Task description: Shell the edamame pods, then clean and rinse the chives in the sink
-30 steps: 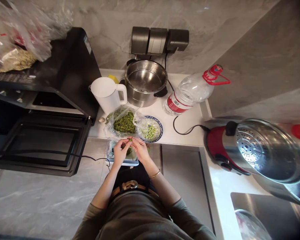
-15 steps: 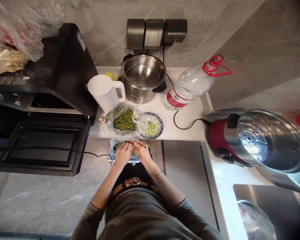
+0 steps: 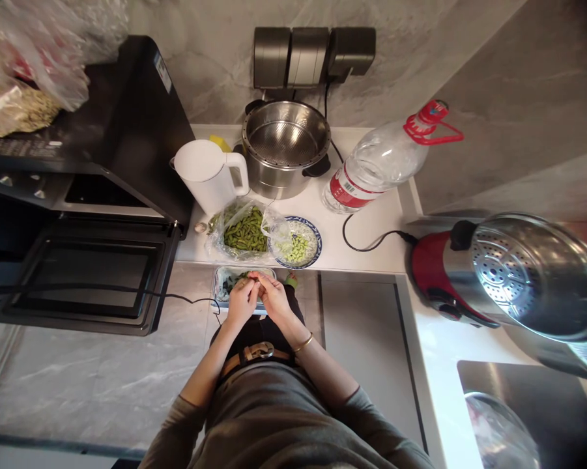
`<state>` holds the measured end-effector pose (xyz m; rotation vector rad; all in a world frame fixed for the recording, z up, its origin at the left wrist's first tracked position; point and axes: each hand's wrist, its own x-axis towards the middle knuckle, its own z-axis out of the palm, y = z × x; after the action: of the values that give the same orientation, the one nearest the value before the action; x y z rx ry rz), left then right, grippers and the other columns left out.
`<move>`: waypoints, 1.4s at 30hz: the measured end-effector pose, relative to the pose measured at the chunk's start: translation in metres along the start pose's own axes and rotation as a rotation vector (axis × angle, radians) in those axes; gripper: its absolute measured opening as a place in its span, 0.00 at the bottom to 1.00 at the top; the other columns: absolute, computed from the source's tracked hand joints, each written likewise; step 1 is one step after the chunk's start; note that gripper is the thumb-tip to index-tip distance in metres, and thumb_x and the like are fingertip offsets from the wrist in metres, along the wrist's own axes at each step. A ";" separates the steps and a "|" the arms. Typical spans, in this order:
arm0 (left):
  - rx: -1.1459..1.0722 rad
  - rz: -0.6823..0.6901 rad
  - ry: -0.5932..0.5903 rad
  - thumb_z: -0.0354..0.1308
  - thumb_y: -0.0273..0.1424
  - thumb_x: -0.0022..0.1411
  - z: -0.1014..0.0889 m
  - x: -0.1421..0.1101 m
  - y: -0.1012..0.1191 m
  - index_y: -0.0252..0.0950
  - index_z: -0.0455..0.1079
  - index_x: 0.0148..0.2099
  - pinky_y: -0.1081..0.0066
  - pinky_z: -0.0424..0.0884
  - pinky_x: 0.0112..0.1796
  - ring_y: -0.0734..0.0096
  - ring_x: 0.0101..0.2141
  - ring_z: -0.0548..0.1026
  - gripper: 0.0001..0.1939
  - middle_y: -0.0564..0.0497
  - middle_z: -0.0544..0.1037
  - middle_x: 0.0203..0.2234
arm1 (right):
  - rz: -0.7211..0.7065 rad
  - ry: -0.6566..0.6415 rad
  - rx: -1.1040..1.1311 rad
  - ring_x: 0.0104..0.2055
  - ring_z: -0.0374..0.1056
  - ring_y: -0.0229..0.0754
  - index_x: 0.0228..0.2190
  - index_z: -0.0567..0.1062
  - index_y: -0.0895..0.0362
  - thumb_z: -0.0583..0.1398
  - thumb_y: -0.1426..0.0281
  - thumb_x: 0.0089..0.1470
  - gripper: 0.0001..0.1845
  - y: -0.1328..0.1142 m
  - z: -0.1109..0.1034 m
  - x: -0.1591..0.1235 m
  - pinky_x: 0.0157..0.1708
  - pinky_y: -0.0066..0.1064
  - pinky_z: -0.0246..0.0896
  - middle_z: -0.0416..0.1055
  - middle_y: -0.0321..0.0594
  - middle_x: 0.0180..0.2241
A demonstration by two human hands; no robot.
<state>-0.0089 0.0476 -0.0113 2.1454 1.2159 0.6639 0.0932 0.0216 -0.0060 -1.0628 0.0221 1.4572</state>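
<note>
My left hand (image 3: 243, 299) and my right hand (image 3: 272, 293) meet at their fingertips, both closed in a pinch on a small edamame pod that the fingers mostly hide. Below them is a lined bin (image 3: 219, 293) with dark and green scraps inside. On the counter just beyond, a clear plastic bag holds many green edamame pods (image 3: 245, 233). Right of the bag sits a blue-rimmed plate (image 3: 316, 244) with shelled green beans (image 3: 299, 247) on it. Part of the bag overlaps the plate's left side.
Behind the bag stand a white pitcher (image 3: 205, 172) and a steel pot (image 3: 278, 179). A large water bottle (image 3: 354, 189) leans in view to the right. An oven door (image 3: 88, 280) hangs open at left. A red and steel steamer (image 3: 430, 273) stands near the sink (image 3: 508, 378).
My fingers have drawn closer together, and the green pod seen between them earlier is now mostly hidden. The view has shifted slightly. Bag and plate stay in place.
</note>
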 end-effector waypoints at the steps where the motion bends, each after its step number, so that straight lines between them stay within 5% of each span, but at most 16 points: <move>1: 0.020 0.006 -0.002 0.45 0.33 0.69 -0.003 0.001 0.000 0.38 0.68 0.31 0.69 0.69 0.35 0.66 0.32 0.74 0.15 0.47 0.75 0.26 | 0.030 -0.013 0.007 0.39 0.74 0.45 0.29 0.82 0.54 0.71 0.59 0.38 0.15 -0.002 0.000 0.000 0.40 0.35 0.69 0.80 0.41 0.35; 5: 0.011 0.013 -0.036 0.47 0.33 0.68 -0.011 0.003 -0.001 0.38 0.70 0.36 0.68 0.70 0.38 0.65 0.34 0.75 0.12 0.47 0.77 0.30 | 0.099 -0.091 -0.019 0.40 0.75 0.45 0.30 0.82 0.56 0.72 0.58 0.36 0.19 -0.011 -0.003 -0.002 0.43 0.36 0.69 0.80 0.42 0.33; 10: -0.020 0.038 -0.077 0.45 0.32 0.69 -0.014 0.000 0.001 0.39 0.70 0.40 0.69 0.71 0.38 0.66 0.35 0.76 0.12 0.47 0.78 0.33 | 0.012 -0.135 -0.050 0.39 0.75 0.46 0.30 0.82 0.55 0.72 0.55 0.37 0.21 -0.014 -0.001 -0.009 0.43 0.38 0.69 0.79 0.42 0.32; 19: 0.132 0.163 0.163 0.46 0.27 0.67 -0.007 -0.011 0.009 0.37 0.68 0.34 0.67 0.72 0.37 0.65 0.33 0.76 0.11 0.46 0.76 0.27 | -0.029 -0.068 -0.015 0.23 0.65 0.35 0.23 0.80 0.55 0.71 0.53 0.37 0.18 -0.001 0.009 -0.022 0.26 0.27 0.65 0.72 0.34 0.19; 25: 0.046 0.123 0.126 0.46 0.29 0.68 -0.008 -0.012 0.011 0.38 0.65 0.31 0.71 0.69 0.30 0.70 0.26 0.73 0.13 0.50 0.74 0.23 | 0.058 -0.130 0.007 0.33 0.73 0.40 0.27 0.82 0.55 0.72 0.59 0.38 0.14 -0.006 0.002 -0.017 0.35 0.29 0.70 0.80 0.38 0.30; 31: 0.047 0.088 0.066 0.47 0.34 0.69 -0.010 -0.006 0.010 0.37 0.68 0.33 0.71 0.69 0.31 0.69 0.29 0.75 0.13 0.49 0.76 0.26 | 0.221 -0.028 0.209 0.33 0.74 0.33 0.26 0.81 0.55 0.72 0.67 0.38 0.10 0.001 -0.004 -0.010 0.37 0.22 0.68 0.80 0.33 0.31; 36: 0.146 0.229 0.115 0.47 0.31 0.69 -0.013 -0.003 0.013 0.37 0.67 0.29 0.71 0.68 0.31 0.70 0.26 0.73 0.15 0.50 0.74 0.21 | 0.254 -0.071 0.207 0.36 0.75 0.34 0.27 0.80 0.56 0.69 0.67 0.44 0.07 0.000 -0.007 -0.012 0.40 0.23 0.68 0.81 0.35 0.34; 42: 0.260 0.358 0.202 0.50 0.30 0.66 -0.016 -0.004 0.006 0.37 0.62 0.22 0.71 0.64 0.27 0.73 0.19 0.68 0.18 0.53 0.67 0.14 | 0.172 -0.138 0.072 0.39 0.76 0.43 0.27 0.80 0.57 0.70 0.66 0.41 0.09 -0.003 -0.005 -0.013 0.40 0.31 0.69 0.80 0.41 0.32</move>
<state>-0.0173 0.0453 0.0036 2.6008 1.0743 0.9357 0.0957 0.0097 0.0006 -0.9179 0.0681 1.6703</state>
